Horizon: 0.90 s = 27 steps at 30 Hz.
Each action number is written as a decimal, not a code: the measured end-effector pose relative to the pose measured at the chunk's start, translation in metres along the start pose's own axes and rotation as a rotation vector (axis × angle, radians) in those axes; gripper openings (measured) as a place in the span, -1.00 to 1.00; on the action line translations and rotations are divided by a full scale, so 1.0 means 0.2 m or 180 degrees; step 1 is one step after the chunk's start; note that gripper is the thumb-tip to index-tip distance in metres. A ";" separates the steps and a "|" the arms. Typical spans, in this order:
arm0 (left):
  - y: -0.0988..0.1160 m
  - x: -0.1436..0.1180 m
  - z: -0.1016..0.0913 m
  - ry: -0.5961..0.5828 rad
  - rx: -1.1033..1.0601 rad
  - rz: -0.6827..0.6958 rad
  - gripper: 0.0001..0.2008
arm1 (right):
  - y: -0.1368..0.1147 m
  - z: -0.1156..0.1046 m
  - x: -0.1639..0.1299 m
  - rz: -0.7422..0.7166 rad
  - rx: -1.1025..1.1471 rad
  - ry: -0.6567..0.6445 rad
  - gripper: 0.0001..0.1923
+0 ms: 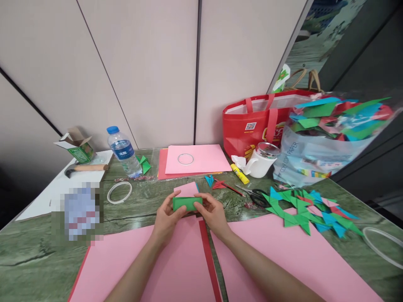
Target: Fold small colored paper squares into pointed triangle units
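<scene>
A small green sheet of folded paper is held up between my two hands above the table. My left hand pinches its left end, thumb in front and fingers behind. On the right end, my right hand grips it the same way. Just behind it lies a small pink paper piece with a bit of blue at its edge. Large pink sheets spread under my forearms, with a red strip between them.
Folded paper stars, black-handled scissors, a glue stick and a white mug stand or lie to the right. Behind are a red bag and stacked pink paper. Leftward are a water bottle, tape ring and hammer.
</scene>
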<state>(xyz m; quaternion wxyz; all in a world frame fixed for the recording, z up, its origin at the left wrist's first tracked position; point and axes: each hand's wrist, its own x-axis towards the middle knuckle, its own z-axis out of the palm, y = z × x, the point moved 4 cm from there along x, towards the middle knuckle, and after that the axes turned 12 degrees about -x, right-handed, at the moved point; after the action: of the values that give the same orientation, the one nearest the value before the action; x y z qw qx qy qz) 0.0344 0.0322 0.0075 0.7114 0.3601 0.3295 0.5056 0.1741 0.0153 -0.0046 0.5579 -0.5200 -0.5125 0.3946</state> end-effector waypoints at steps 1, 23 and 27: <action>0.00 0.00 0.00 0.0017 -0.0043 -0.0002 -0.45 | 0.00 0.00 0.00 -0.0013 -0.0048 0.0008 -0.78; -0.02 0.00 -0.01 0.0244 -0.0142 -0.0057 -0.75 | 0.00 0.00 -0.02 0.0105 -0.0228 0.0058 -0.73; -0.02 -0.01 -0.01 0.0300 0.0020 -0.0057 -0.77 | -0.01 0.00 -0.03 0.0124 -0.0394 0.0029 -0.81</action>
<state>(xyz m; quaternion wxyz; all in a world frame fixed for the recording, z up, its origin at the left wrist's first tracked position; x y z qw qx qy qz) 0.0342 0.0305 0.0030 0.6985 0.3351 0.3674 0.5146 0.1737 0.0093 -0.0042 0.5192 -0.5652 -0.5231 0.3706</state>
